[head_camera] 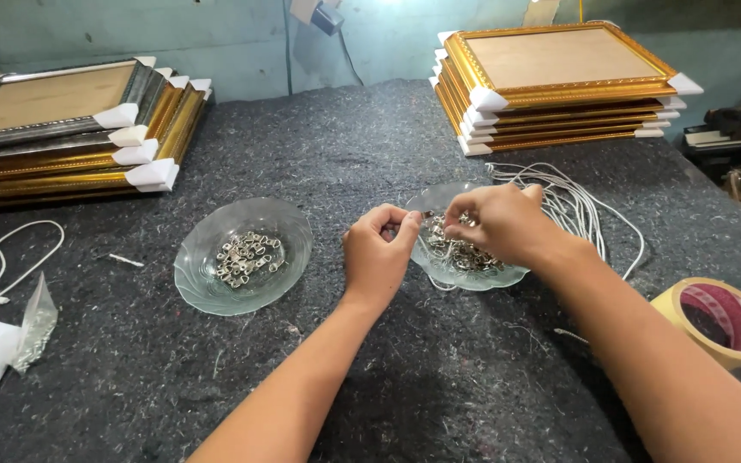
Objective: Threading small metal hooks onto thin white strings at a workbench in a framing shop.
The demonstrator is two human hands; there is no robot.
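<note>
Both hands work over the right glass dish [508, 276]. The left hand [376, 257] is curled, fingertips pinched together at the dish's near-left rim; what it grips is too small to identify, though it appears to be a small metal piece or a cord end. The right hand [499, 225] hovers above the dish with fingers bent and pinched close to the left fingertips; its contents cannot be told with certainty.

Containers:
- Right glass dish: holds a pile of small metal hanger clips [465, 253], apparently mixed with white cord.
- Left glass dish [207, 287]: holds a smaller, separate heap of metal clips [246, 257] (no cord visible among them).

A bundle of white cord lengths [572, 201] lies just behind the right dish, touching it.

Progress, as a judgement: both dishes hold stock and the cord bundle remains large, so much of the work appears outstanding.

Further out on the grey felt-covered table [439, 386]: a roll of tan tape [718, 324] at right, a stack of gold picture frames [559, 81] with white corner guards at rear right, a second frame stack [66, 133] at rear left, and a loose white cord [6, 261] at left.
</note>
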